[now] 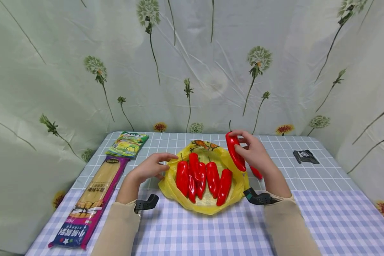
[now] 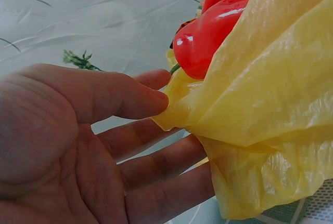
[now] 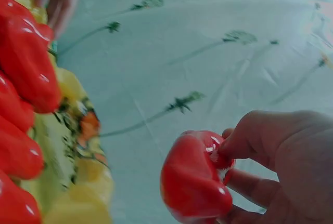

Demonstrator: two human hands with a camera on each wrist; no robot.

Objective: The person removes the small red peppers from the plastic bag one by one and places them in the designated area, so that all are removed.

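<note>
The hands stand apart: the left hand (image 1: pixel 152 166) pinches the rim of the yellow bag (image 1: pixel 208 209) between them, and the right hand (image 1: pixel 254 151) grips a red pepper (image 1: pixel 233 147) beside it. Steadying the rim while keeping that pepper clear of it should prevent snagging.

pasta pkt (image 1: pixel 91 199), grn-yel pkt (image 1: pixel 128 144), prob. blk sachet (image 1: pixel 305 156)
</note>
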